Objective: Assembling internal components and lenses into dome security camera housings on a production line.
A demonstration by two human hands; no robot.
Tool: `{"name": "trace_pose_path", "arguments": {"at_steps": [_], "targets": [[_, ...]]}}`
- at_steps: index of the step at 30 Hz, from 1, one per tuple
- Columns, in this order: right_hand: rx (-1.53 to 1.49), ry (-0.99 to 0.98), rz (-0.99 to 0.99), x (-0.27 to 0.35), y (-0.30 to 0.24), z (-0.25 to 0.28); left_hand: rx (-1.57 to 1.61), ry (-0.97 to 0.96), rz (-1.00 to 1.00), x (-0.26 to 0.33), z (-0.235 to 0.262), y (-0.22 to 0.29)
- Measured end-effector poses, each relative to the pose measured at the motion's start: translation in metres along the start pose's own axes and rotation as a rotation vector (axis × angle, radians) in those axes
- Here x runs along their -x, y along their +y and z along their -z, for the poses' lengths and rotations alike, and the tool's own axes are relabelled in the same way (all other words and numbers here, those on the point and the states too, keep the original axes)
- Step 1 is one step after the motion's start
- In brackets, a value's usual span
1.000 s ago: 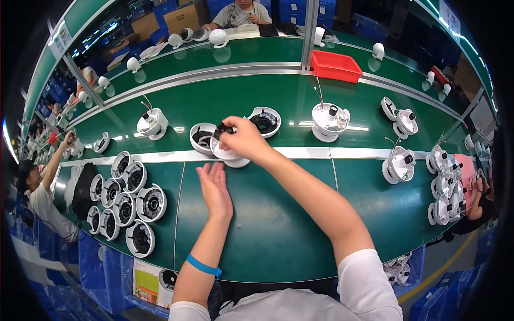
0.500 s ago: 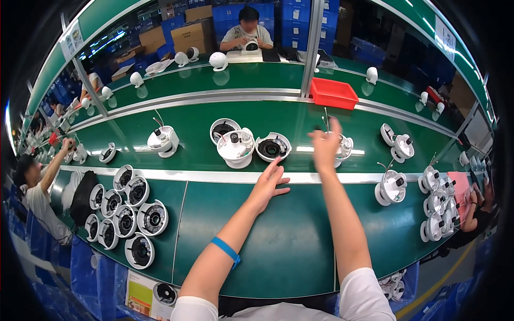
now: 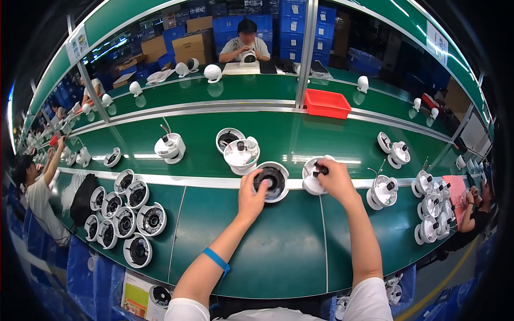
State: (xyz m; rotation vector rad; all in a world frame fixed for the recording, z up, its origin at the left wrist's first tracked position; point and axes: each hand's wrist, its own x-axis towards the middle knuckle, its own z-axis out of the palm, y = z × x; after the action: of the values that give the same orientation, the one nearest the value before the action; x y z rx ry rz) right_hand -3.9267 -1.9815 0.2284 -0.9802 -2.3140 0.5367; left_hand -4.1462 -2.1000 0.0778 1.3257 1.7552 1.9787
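My left hand (image 3: 251, 197) is closed on the rim of a white round camera housing (image 3: 280, 191) with a black ring-shaped inside, its thumb over the opening. To the right, my right hand (image 3: 335, 177) pinches the black lens part of a white dome-camera base (image 3: 311, 176). The two pieces are close together but apart, both over the pale strip at the bench's near edge. Just beyond my left hand, another camera base (image 3: 241, 155) with a black lens leans against a second open housing (image 3: 229, 137).
Several housings (image 3: 151, 219) are grouped at the left beside a black cloth (image 3: 85, 199). Several camera bases (image 3: 430, 228) crowd the right side. A red tray (image 3: 327, 104) stands by the metal post. Across the line a person (image 3: 246, 45) handles a white camera; other people work at both sides.
My left hand has taken hold of the housing and drawn it nearer. My right hand has gripped the camera base and brought it toward me and leftward.
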Motion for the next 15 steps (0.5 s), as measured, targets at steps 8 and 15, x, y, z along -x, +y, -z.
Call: {"name": "trace_pose_path", "arguments": {"at_steps": [8,15], "targets": [[0.265,-0.112,0.042,0.054,-0.068,0.000,0.840,-0.019,0.906,0.043,0.068,0.064],[-0.216,-0.161,0.104,0.047,-0.034,-0.043,1.071,-0.100,0.865,0.058,0.056,0.061]]}}
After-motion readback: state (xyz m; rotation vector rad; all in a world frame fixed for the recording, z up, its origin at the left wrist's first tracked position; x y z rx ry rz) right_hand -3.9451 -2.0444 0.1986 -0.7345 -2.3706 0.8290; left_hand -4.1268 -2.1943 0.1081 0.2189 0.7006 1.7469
